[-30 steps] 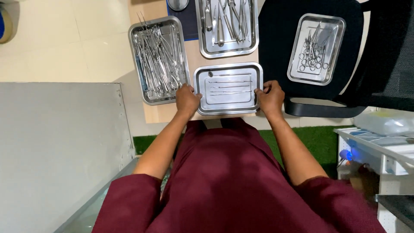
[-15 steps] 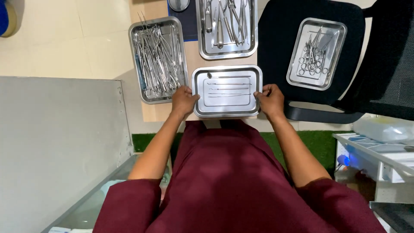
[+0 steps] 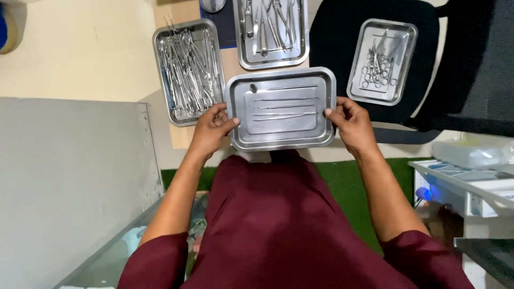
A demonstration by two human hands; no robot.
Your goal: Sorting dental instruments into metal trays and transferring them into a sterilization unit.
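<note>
Both hands grip a shallow rectangular steel tray (image 3: pixel 281 109) by its short sides, left hand (image 3: pixel 211 128) and right hand (image 3: pixel 350 124), at the wooden counter (image 3: pixel 184 136) edge. Four thin instruments lie sorted inside; the crowded steel tray (image 3: pixel 188 69) alongside remains full.

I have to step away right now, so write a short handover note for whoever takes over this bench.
Left hand grips the left rim and right hand the right rim of the near steel tray. A few thin instruments lie in rows inside it. Full tray of instruments sits left, another tray behind, a small tray on the black chair. Near tray looks sparsely filled; the others remain untouched.
</note>
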